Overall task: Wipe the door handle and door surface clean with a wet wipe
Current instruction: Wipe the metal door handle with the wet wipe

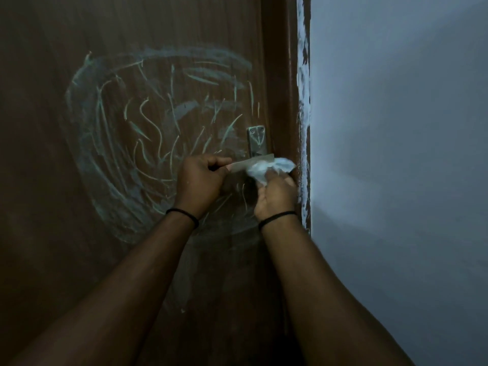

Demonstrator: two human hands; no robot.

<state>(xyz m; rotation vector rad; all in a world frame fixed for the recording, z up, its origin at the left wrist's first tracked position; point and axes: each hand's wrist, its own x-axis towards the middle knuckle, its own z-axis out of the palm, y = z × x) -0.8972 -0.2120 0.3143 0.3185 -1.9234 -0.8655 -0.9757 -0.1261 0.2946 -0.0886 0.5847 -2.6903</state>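
Your left hand (199, 180) is curled in a fist around the free end of the lever door handle (248, 163), thumb on top, so its grip is closed tight on the metal. The handle runs level from that fist to the right, toward the door's edge, below the upright metal backplate (256, 142), which is fixed with two visible screws near its top.

Your right hand (276, 195) comes up from below, palm toward you, its grip pinched around a crumpled white wet wipe (269, 167). The wipe is bunched against the right-hand part of the handle, covering its pivot end, just beside the door frame (285, 75). How the fingertips lie behind the wipe cannot be told.

The dark brown door (66, 260) fills the left and centre of the view. Pale chalk-like scribbles (148, 120) cover it: a broad smeared ring, with short curved strokes inside, reaching as far as the backplate and passing behind both hands. A fainter streak trails downward below the ring, between your forearms.

Each wrist carries a thin black band (184, 213). To the right of the frame, a ragged line of white paint (303, 101) overlaps the brown edge, and beyond it stands a plain pale wall (396, 154) in dim bluish light.
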